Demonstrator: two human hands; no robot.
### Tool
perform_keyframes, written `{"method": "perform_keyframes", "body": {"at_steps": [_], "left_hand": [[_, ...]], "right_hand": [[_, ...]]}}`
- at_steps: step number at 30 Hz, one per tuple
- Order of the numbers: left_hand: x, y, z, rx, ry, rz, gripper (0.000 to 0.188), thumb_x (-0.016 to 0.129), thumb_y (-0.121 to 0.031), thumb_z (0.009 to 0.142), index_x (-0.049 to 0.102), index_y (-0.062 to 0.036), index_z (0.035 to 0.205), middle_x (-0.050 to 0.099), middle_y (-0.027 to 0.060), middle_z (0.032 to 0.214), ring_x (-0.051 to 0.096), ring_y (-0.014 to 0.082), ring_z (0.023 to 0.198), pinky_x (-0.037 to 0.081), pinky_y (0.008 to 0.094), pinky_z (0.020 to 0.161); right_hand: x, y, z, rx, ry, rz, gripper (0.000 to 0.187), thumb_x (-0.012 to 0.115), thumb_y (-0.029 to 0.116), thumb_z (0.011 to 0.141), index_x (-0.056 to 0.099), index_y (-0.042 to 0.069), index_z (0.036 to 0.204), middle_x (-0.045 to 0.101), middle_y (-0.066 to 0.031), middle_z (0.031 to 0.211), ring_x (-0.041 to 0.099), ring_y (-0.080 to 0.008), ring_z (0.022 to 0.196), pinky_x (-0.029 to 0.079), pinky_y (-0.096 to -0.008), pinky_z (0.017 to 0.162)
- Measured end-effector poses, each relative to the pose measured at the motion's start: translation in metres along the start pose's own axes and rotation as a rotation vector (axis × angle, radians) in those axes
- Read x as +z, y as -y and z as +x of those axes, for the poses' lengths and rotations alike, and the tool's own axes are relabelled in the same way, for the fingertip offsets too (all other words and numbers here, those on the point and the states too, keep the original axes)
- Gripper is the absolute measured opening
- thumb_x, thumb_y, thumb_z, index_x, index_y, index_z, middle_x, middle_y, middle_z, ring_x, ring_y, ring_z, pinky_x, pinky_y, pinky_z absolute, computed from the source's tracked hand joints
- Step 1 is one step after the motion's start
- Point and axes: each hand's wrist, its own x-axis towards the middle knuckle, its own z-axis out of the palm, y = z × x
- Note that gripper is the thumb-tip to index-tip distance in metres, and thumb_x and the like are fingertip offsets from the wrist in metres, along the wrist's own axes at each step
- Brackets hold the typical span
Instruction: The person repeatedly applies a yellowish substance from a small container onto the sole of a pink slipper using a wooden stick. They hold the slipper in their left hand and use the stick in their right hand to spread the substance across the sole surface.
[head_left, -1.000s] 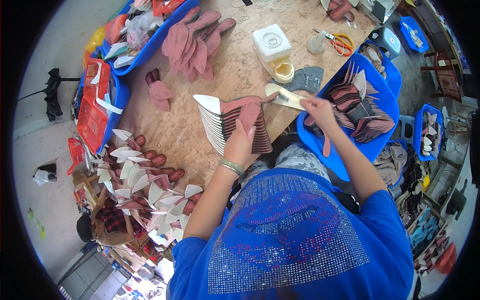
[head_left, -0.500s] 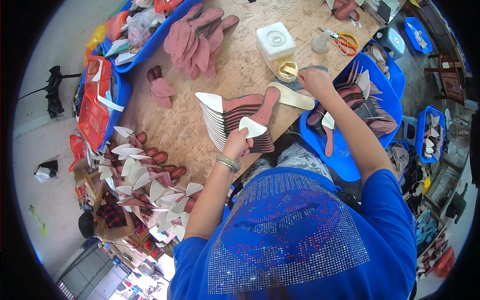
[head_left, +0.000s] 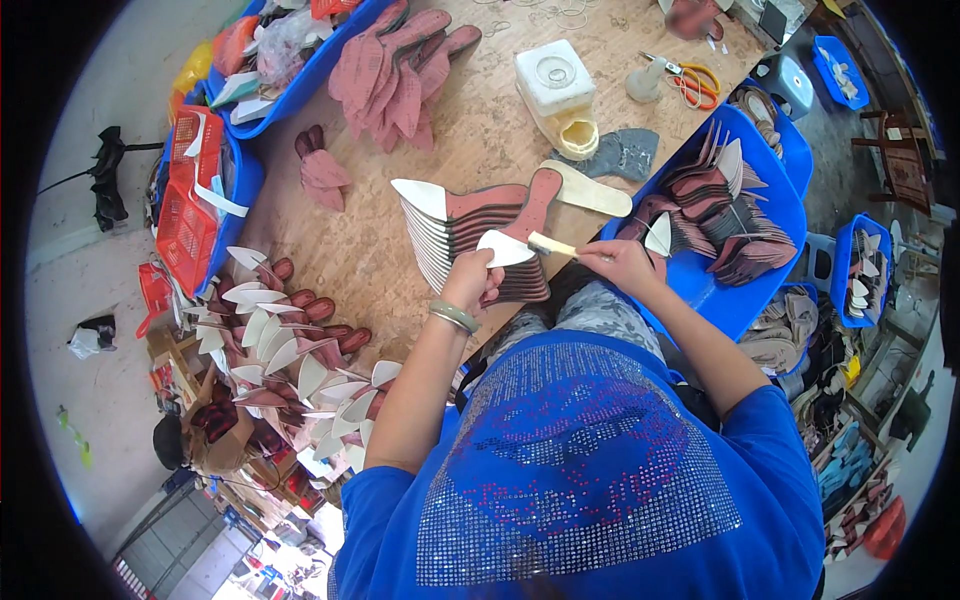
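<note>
pink insole [head_left: 541, 200] I hold aslant over the fanned stack [head_left: 468, 232], white end lowermost in my view, small pale-handled brush [head_left: 555, 246] nearly level, its tip at the white end's edge

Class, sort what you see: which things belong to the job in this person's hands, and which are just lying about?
Belonging to the job:
brush, in the right hand
pink insole with white toe piece, in the left hand
fanned insole stack
probably the open-mouthed cream container

Apparently just lying about:
orange-handled scissors
red plastic baskets
wooden chair
</note>
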Motion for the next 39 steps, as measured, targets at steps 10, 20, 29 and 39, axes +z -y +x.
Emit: {"method": "perform_keyframes", "body": {"at_steps": [10, 20, 29, 39], "left_hand": [[0.0, 0.0, -0.002, 0.011, 0.001, 0.091, 0.017, 0.045, -0.017, 0.089, 0.055, -0.0032, 0.091, 0.05, 0.0007, 0.061, 0.038, 0.0068, 0.045, 0.03, 0.0233, 0.039], [0.005, 0.004, -0.003, 0.079, 0.023, 0.206, 0.02, 0.041, -0.016, 0.091, 0.055, -0.001, 0.09, 0.049, 0.0013, 0.061, 0.039, 0.0088, 0.046, 0.03, 0.0253, 0.038], [0.012, 0.012, -0.001, 0.127, -0.026, 0.201, 0.019, 0.043, -0.016, 0.09, 0.054, -0.0023, 0.081, 0.046, 0.0021, 0.055, 0.035, 0.0107, 0.039, 0.029, 0.0265, 0.035], [0.007, 0.021, 0.007, 0.117, -0.044, 0.225, 0.022, 0.041, -0.016, 0.088, 0.056, -0.0003, 0.082, 0.05, 0.0043, 0.056, 0.041, 0.0135, 0.041, 0.034, 0.0291, 0.038]], "right_hand": [[-0.033, -0.026, 0.07, -0.039, -0.237, -0.351, 0.02, 0.065, 0.028, 0.079, 0.073, 0.013, 0.089, 0.068, -0.0125, 0.08, 0.066, -0.0295, 0.071, 0.053, -0.037, 0.064], [-0.014, -0.002, 0.113, -0.175, -0.141, -0.56, 0.022, 0.06, 0.031, 0.081, 0.073, 0.014, 0.089, 0.068, -0.0138, 0.077, 0.066, -0.0316, 0.069, 0.053, -0.0407, 0.065], [0.016, 0.022, 0.053, -0.258, -0.097, -0.332, 0.019, 0.063, 0.028, 0.08, 0.073, 0.015, 0.089, 0.068, -0.014, 0.077, 0.066, -0.0311, 0.068, 0.052, -0.0402, 0.062], [0.036, 0.023, 0.054, -0.14, 0.033, -0.035, 0.019, 0.065, 0.026, 0.08, 0.074, 0.013, 0.09, 0.069, -0.0138, 0.08, 0.066, -0.029, 0.068, 0.053, -0.0352, 0.063]]}}
